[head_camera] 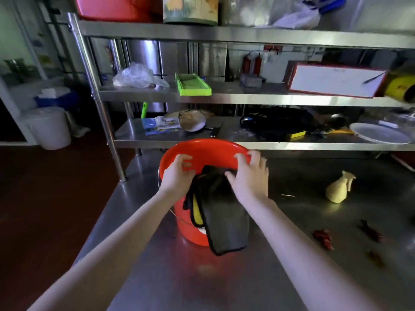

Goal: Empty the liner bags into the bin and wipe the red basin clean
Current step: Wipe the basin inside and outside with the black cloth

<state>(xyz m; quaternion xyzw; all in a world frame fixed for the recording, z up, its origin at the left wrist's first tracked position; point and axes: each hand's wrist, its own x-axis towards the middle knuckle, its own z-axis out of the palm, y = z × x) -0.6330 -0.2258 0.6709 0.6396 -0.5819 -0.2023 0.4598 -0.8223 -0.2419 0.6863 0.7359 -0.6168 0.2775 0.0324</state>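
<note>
left hand (177, 173): fingers gripping red basin (208, 151) rim
right hand (251, 176): fingers gripping same rim
dark cloth (224, 216): hanging over red bucket (190, 223) under basin
progress: wiping likely pending; liner bags not showing

The desk (314, 187) was bare steel, smooth, with a dull sheen that caught a red reflection below the bucket. The shelf rack (202, 31) across the upper frame was the same metal, its round posts brighter. The red basin (202, 151) at centre was smooth, glossy plastic. The red bucket (190, 230) under it was plastic too, with a thin wire handle. A dark cloth (226, 225) hung there, matt, bound with a stitched edge. At right, the pale spray bottle (339, 189) looked like matt plastic. At upper left, a clear plastic bag (134, 76) lay crinkled and shiny near a green plastic tray (193, 85).
</note>
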